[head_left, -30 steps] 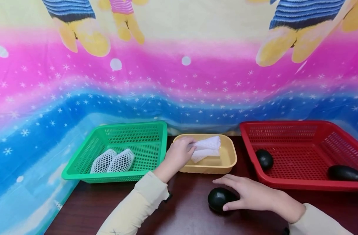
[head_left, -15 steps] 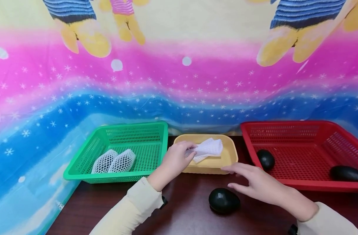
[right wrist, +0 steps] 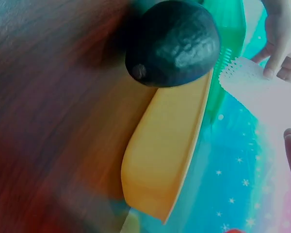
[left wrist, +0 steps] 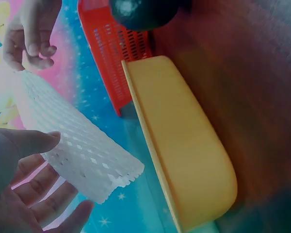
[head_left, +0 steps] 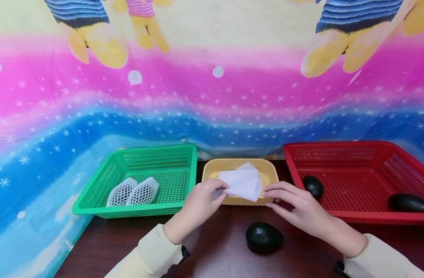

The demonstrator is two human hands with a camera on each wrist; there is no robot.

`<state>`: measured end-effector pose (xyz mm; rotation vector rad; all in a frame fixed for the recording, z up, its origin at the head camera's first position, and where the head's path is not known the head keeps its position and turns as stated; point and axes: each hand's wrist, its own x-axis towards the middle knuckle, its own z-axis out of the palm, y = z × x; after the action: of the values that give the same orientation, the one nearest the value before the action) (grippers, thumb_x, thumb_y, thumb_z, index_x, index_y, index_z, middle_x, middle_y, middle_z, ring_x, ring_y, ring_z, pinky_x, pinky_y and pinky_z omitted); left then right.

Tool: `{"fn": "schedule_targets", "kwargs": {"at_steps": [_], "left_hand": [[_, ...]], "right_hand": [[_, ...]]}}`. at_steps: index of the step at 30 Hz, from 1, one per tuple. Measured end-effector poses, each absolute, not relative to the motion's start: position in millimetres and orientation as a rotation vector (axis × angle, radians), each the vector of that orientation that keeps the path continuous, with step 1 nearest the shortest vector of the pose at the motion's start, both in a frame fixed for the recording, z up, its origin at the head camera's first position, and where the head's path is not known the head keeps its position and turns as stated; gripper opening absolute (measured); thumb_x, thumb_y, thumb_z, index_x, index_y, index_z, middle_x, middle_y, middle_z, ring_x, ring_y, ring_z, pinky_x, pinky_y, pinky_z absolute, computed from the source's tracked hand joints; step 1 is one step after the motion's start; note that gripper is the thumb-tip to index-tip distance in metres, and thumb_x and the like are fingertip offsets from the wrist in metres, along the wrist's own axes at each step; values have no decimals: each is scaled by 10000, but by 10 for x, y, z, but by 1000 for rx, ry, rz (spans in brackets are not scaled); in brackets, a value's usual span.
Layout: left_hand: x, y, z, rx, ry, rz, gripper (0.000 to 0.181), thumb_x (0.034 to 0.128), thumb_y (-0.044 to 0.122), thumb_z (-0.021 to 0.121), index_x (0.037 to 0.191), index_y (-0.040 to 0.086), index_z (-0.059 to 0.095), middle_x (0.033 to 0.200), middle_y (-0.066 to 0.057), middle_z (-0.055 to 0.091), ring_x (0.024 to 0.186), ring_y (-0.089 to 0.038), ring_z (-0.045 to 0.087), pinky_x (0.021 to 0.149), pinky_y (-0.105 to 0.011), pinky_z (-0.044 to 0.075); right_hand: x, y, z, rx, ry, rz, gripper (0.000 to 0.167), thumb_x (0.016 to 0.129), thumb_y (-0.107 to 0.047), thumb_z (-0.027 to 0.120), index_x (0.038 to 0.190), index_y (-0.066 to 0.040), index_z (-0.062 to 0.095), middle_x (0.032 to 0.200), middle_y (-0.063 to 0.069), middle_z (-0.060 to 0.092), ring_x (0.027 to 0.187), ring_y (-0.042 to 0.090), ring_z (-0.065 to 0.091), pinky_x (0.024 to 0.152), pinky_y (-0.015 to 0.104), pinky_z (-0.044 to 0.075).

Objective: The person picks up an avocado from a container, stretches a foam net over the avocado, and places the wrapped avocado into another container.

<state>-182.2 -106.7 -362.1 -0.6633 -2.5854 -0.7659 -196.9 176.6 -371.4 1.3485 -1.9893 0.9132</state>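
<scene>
My left hand (head_left: 201, 199) pinches one end of a white foam net sleeve (head_left: 243, 185), raised over the front rim of the yellow tray (head_left: 208, 166). In the left wrist view, the thumb (left wrist: 43, 141) lies on the flattened netting. The right hand (head_left: 298, 204), fingers lightly bent, hovers by the sleeve's other end; whether its fingertips touch it I cannot tell. A dark avocado (head_left: 264, 236) lies on the table in front of the tray, between the forearms. It also appears large in the right wrist view, where its bumpy skin and stem end show.
Left stands a green basket (head_left: 173, 206) with two net-covered dark fruits (head_left: 142, 192). On the right, a red basket (head_left: 351, 216) holds a dark avocado (head_left: 312, 187) and a longer dark fruit (head_left: 410, 202). A patterned cloth (head_left: 215, 96) hangs behind.
The right hand has left the avocado and moved up to the sleeve's right end. My left hand has drawn the sleeve out of the tray, toward me.
</scene>
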Motion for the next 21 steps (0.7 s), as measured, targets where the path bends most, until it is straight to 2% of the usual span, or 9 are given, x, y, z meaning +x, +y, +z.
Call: {"fn": "schedule_targets", "kwargs": {"at_steps": [7,12,18,21], "left_hand": [[-1733,-1056,-3704,-687,-2585,-803,114,888,122,810,968,137,729,994,-10,731,904,-177,700,815,-319,570],[-1702,-1028,-3727,-731,-2585,-907,149,874,103,817,978,130,714,991,-5,721,917,-188,694,835,-325,566],[-1666,-987,-3744,-811,-2575,-1006,285,864,202,854,1111,125,734,1045,16,704,947,-134,667,834,-281,555],[-1656,-969,-3743,-826,-2535,-1008,249,880,222,840,1095,132,753,1021,35,716,940,-98,653,831,-262,541]], "right_hand": [[-2006,1653,-3795,1408,-2004,880,326,1048,-403,559,1055,-136,746,1115,16,697,1025,155,672,902,156,503],[-2020,1602,-3853,1440,-1954,827,312,1058,-368,536,998,-121,717,1035,38,709,946,212,694,899,179,518],[-2018,1557,-3879,1483,-1912,834,286,1057,-341,564,969,-115,714,990,21,713,889,179,687,865,205,541],[-1996,1543,-3868,1483,-1946,847,285,1054,-370,571,951,-143,710,961,-31,703,854,124,670,820,201,549]]}}
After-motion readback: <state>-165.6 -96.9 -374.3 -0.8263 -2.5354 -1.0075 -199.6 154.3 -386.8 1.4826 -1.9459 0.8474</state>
